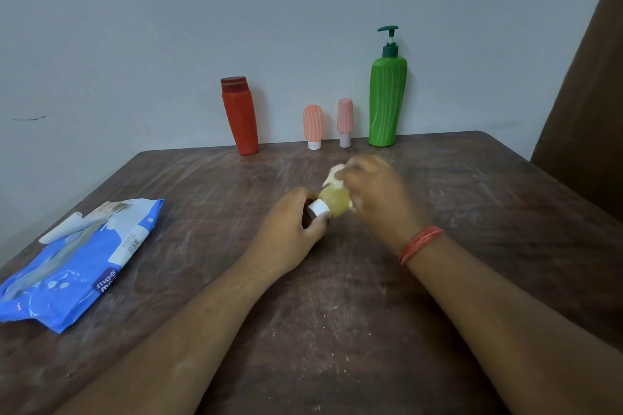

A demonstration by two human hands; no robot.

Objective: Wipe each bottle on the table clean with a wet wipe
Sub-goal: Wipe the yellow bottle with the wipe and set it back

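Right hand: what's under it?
Under the right hand a crumpled wet wipe presses on the yellow bottle. The hand covers the bottle's far end; the left hand grips its white cap.

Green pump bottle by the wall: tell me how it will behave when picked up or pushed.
The green pump bottle stands tall on a narrow base, so a push up high would probably tip it. Its smooth painted-looking body may be slippery against a wet wipe. The slim pump head looks like the weakest part; lifting by the body seems safer.

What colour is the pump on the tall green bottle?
Dark green pump with a white stem, on the green bottle; head view, the only one.
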